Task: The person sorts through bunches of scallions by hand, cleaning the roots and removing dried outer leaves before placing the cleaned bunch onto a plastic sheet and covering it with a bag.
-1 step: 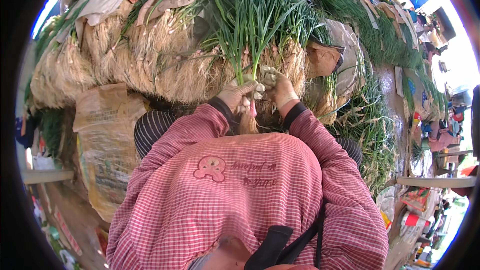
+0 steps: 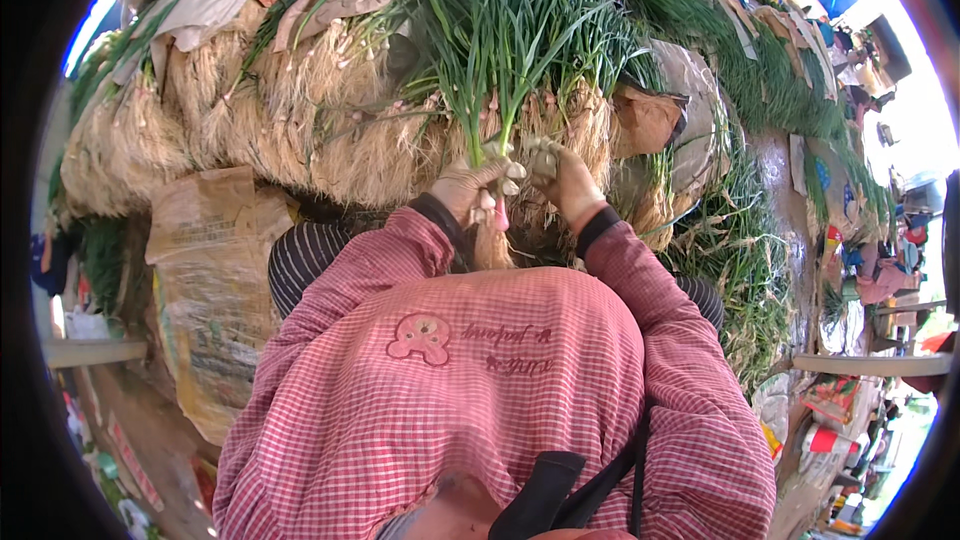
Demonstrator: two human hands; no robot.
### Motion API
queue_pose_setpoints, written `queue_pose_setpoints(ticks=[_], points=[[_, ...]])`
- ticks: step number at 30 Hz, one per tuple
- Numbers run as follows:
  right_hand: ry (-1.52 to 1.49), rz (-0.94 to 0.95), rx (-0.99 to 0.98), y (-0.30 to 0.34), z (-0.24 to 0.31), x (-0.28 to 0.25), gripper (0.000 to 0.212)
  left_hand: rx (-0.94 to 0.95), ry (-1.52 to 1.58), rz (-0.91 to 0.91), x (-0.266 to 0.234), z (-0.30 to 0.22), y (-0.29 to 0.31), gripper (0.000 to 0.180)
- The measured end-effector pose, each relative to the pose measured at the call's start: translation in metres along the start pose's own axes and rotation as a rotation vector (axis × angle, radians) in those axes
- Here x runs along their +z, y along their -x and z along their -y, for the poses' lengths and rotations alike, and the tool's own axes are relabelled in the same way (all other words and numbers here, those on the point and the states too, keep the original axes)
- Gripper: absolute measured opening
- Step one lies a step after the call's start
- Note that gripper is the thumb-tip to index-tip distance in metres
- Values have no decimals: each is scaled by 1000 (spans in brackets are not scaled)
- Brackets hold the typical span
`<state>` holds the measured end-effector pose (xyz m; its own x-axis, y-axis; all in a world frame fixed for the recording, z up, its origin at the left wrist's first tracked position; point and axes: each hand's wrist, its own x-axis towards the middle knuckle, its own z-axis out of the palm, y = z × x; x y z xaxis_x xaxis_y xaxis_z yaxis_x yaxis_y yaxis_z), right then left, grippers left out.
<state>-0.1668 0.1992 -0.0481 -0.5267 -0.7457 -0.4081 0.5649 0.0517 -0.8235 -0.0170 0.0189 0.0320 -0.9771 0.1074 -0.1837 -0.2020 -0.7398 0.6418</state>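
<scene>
My left hand (image 2: 474, 186), in a pale glove, is closed round a few green garlic stalks (image 2: 503, 130). Their leaves point away from me, while the pinkish bulbs (image 2: 501, 215) and pale roots (image 2: 492, 248) hang below my fingers. Just to the right, my right hand (image 2: 560, 176) has curled, gloved fingers and stands slightly apart from the stalks. Whether anything small lies in those fingers is hidden. Beyond both hands is a thick heap of the same plants, green leaves (image 2: 520, 30) at the back and a mat of long dry roots (image 2: 340, 145) toward me.
A yellowish woven sack (image 2: 215, 290) lies at my left. More leafy plants (image 2: 740, 290) are piled at my right, beside a cloth-covered bundle (image 2: 690, 100). A brown scrap (image 2: 648, 118) rests on the heap's right end. Farther right are other green rows (image 2: 755, 70).
My right hand has drawn a little to the right, away from the stalks. My left hand keeps its hold and has shifted slightly left with the garlic.
</scene>
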Motion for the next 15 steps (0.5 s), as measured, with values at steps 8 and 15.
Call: queue_pose_setpoints(ticks=[8, 15], points=[[1882, -336, -121, 28, 81, 31, 31, 234, 43, -207, 3, -48, 23, 20], [1885, -761, -26, -42, 126, 6, 29, 198, 29, -342, -1, -42, -5, 24]])
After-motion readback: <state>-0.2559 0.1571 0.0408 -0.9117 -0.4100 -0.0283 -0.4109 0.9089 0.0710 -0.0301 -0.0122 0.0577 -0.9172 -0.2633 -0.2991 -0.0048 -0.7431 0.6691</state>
